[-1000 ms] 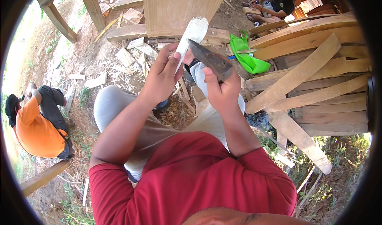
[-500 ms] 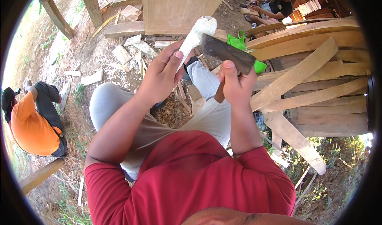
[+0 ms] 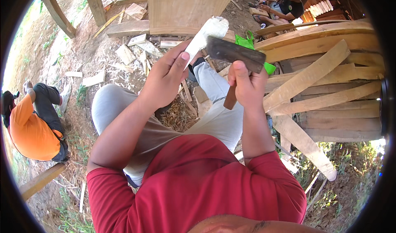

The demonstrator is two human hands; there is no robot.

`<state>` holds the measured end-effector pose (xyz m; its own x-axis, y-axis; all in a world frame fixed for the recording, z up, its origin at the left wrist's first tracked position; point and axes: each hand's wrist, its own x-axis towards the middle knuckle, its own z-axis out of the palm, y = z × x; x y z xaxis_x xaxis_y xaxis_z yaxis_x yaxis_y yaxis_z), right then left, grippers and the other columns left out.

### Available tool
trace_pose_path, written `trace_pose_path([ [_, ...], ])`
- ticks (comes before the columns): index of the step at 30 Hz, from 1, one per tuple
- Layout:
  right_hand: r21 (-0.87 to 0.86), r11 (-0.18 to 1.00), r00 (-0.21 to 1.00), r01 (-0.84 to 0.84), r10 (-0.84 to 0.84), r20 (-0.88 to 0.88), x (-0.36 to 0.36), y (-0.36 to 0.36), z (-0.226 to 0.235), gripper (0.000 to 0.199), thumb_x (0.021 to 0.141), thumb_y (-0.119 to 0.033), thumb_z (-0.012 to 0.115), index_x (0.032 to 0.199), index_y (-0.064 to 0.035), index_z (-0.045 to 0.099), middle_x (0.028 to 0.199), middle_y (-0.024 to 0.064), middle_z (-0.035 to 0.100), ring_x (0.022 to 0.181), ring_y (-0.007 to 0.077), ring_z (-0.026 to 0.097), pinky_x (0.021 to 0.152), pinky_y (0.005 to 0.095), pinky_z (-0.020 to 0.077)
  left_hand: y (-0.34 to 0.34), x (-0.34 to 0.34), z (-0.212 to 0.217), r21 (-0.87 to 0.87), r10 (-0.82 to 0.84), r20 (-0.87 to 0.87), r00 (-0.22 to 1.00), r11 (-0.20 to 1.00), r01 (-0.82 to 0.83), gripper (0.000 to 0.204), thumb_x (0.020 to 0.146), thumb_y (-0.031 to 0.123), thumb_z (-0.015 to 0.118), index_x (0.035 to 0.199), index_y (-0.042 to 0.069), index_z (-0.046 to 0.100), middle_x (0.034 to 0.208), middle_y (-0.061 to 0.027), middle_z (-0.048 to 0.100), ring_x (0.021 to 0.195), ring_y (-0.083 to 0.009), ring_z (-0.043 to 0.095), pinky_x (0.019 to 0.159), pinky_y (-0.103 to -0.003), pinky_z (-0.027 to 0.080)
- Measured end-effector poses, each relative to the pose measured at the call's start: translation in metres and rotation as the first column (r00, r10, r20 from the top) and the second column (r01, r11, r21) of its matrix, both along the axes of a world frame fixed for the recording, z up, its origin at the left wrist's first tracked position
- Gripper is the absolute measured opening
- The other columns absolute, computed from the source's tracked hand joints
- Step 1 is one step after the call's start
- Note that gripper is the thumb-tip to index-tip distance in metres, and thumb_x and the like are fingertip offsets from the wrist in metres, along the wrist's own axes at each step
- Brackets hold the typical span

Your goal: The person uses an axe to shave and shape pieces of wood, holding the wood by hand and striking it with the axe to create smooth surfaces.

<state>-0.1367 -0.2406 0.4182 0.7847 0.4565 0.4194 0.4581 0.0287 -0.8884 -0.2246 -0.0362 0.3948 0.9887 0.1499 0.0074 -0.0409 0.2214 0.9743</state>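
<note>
My left hand (image 3: 163, 80) grips a pale whittled piece of wood (image 3: 205, 34) that points up and away from me. In my right hand (image 3: 246, 84) is a hatchet with a brown wooden handle (image 3: 230, 98) and a dark flat blade (image 3: 235, 53). The blade lies across the right side of the pale wood, touching or nearly touching it. I sit with grey trousers (image 3: 214, 117) and a red shirt (image 3: 198, 187), both hands raised over my knees.
Stacked curved planks (image 3: 326, 80) lie close on my right. A wide upright board (image 3: 185, 6) stands ahead, with wood offcuts (image 3: 126, 53) on the dirt. A person in orange (image 3: 31, 126) sits at left, another sits at far upper right (image 3: 284, 4). A green bag (image 3: 251, 43) lies behind the blade.
My right hand has raised the hatchet and turned its blade from slanting to nearly level against the pale wood. My left hand kept its hold on the wood.
</note>
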Motion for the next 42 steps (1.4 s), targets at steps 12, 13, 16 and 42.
trace_pose_path([
  [12,-0.036,0.931,0.83,0.363,-0.306,0.466,-0.005,0.006,0.008,0.023,0.099,-0.011,0.071,0.117,0.0036,0.071,0.098,0.0109,0.077,0.082,0.0187,0.072,0.074,0.0329,0.0573,0.002,0.005,-0.004,-0.116,-0.022,-0.115,0.993,0.993,0.009,0.039,0.114,0.031,0.04,0.139,0.003,0.05,0.081,-0.0012,0.055,0.064,-0.0083,0.046,0.057,-0.024,0.038],
  [13,-0.185,0.922,0.848,0.339,-0.214,0.485,-0.006,-0.003,0.004,0.042,0.092,-0.003,0.076,0.133,0.0006,0.068,0.115,0.0149,0.077,0.096,0.0246,0.076,0.084,0.0346,0.0586,0.002,0.006,-0.005,-0.156,-0.034,-0.117,0.993,0.988,0.015,0.037,0.114,0.03,0.04,0.137,0.003,0.05,0.083,-0.0012,0.057,0.064,-0.008,0.047,0.056,-0.024,0.039],
  [16,-0.305,0.893,0.784,0.33,-0.079,0.615,-0.009,0.001,0.0,0.045,0.088,-0.003,0.078,0.132,-0.0029,0.069,0.108,0.0166,0.077,0.091,0.0284,0.076,0.08,0.0353,0.0587,0.003,0.006,-0.006,-0.25,-0.09,-0.115,0.989,0.967,0.058,0.033,0.115,0.028,0.041,0.135,0.003,0.05,0.085,-0.0011,0.059,0.065,-0.0073,0.049,0.055,-0.024,0.04],
  [42,-0.46,0.743,0.563,0.486,0.137,0.815,0.004,0.007,-0.014,0.076,0.077,-0.012,0.077,0.149,-0.0273,0.059,0.072,0.0031,0.052,0.062,0.0252,0.059,0.056,0.039,0.0489,-0.012,0.004,-0.013,0.441,0.109,-0.067,0.992,0.895,-0.068,0.029,0.11,0.018,0.05,0.13,-0.002,0.057,0.096,-0.0239,0.068,0.084,-0.0375,0.067,0.078,-0.044,0.052],
])
